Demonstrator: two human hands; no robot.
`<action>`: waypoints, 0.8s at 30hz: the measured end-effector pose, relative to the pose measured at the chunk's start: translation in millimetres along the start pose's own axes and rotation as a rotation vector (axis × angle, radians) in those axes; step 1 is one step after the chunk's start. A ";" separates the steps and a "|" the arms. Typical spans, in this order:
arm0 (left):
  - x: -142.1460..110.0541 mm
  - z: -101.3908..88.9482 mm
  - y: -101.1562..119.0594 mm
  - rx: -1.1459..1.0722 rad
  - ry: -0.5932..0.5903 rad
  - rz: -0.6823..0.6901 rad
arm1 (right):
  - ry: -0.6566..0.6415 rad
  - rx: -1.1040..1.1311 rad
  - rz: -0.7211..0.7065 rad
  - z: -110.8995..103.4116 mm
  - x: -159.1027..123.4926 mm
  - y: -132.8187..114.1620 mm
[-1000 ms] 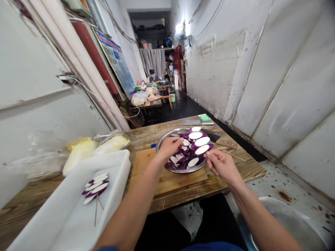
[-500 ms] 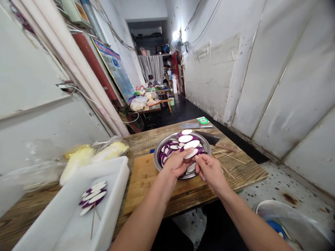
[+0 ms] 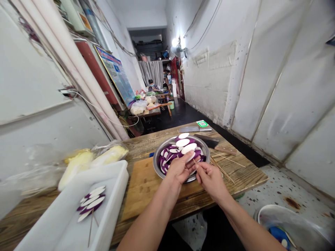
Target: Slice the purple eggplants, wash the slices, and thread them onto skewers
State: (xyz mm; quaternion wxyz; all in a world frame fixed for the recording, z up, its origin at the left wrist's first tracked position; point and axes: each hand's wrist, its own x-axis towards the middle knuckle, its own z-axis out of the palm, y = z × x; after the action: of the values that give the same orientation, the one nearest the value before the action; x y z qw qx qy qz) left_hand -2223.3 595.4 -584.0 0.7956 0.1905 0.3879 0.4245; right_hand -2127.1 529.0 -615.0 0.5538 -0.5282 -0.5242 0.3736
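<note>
A metal bowl (image 3: 158, 161) of purple-skinned eggplant slices (image 3: 182, 142) stands on a wooden cutting board (image 3: 142, 183) on the table. My left hand (image 3: 180, 170) is over the bowl's near side, fingers pinched on one eggplant slice (image 3: 191, 156). My right hand (image 3: 210, 177) is right beside it, fingers closed on a thin bamboo skewer (image 3: 195, 161) whose tip meets the slice. Loose skewers (image 3: 222, 169) lie on the table to the right of the bowl.
A white tray (image 3: 112, 188) at the left holds a skewer of eggplant slices (image 3: 90, 204). Bagged cabbages (image 3: 91, 159) lie behind it. Two cleavers (image 3: 195, 129) rest behind the bowl. A basin (image 3: 288, 226) sits on the floor at lower right. A person sits far down the corridor.
My left hand lifted a slice out of the bowl toward the near rim. My right hand moved left to meet it with the skewer.
</note>
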 end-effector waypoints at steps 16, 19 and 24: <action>-2.2 -6.8 9.6 0.072 -0.036 0.190 | -0.018 0.002 -0.025 2.2 5.6 13.1; -2.4 -10.5 7.8 0.089 -0.069 0.085 | -0.013 0.008 -0.042 4.3 7.5 14.9; -4.3 -12.1 2.2 0.181 -0.176 -0.061 | 0.007 0.041 -0.085 7.4 10.1 12.7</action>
State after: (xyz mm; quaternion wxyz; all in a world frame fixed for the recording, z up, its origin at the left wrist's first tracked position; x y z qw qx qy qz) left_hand -2235.4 592.8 -588.2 0.8188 0.2860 0.3589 0.3450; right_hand -2130.8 542.3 -626.3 0.5816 -0.4955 -0.5363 0.3586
